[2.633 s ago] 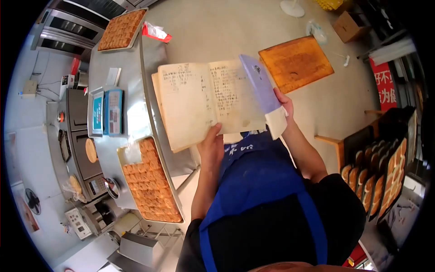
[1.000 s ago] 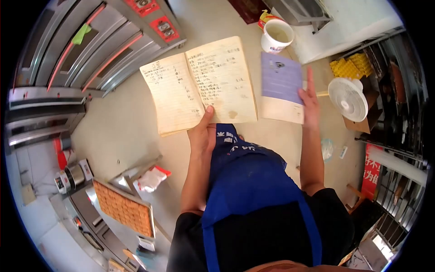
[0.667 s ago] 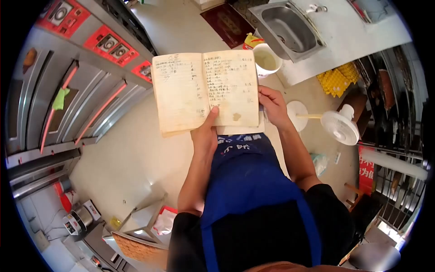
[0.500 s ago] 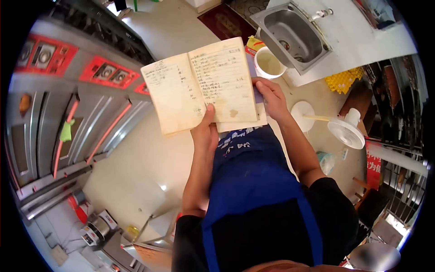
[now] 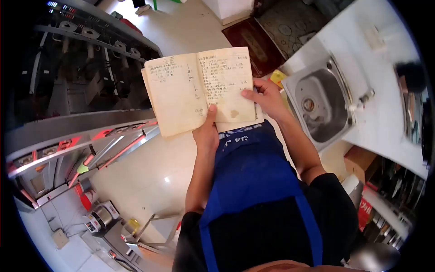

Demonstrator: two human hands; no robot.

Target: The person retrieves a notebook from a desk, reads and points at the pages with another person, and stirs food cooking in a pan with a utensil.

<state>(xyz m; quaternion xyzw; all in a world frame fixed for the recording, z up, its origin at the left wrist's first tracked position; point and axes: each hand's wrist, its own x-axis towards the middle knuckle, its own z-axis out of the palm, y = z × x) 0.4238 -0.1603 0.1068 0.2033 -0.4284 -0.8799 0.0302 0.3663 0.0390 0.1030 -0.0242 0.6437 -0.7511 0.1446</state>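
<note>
An open notebook (image 5: 176, 102) with yellowed, handwritten pages is held up in front of my blue apron (image 5: 253, 167). My left hand (image 5: 208, 131) grips it from below, thumb on the page near the centre fold and the other fingers hidden behind. At the right edge, my right hand (image 5: 268, 97) holds the notebook with its thumb on the page and the rest of the fingers at or behind the edge. A brown stain marks the lower part of the right page.
To the right a steel sink (image 5: 312, 86) is set in a white counter (image 5: 385, 90). Dark-topped oven equipment (image 5: 90, 86) lines the left side. A red mat (image 5: 253, 43) lies ahead on the floor, and a steel pot-like appliance (image 5: 102, 216) stands at lower left. Someone's foot (image 5: 142, 9) shows at the top.
The view has shifted, bringing the sink and counter closer in and more of the left equipment top into sight. My right thumb has come onto the page; the notebook stays in both hands.
</note>
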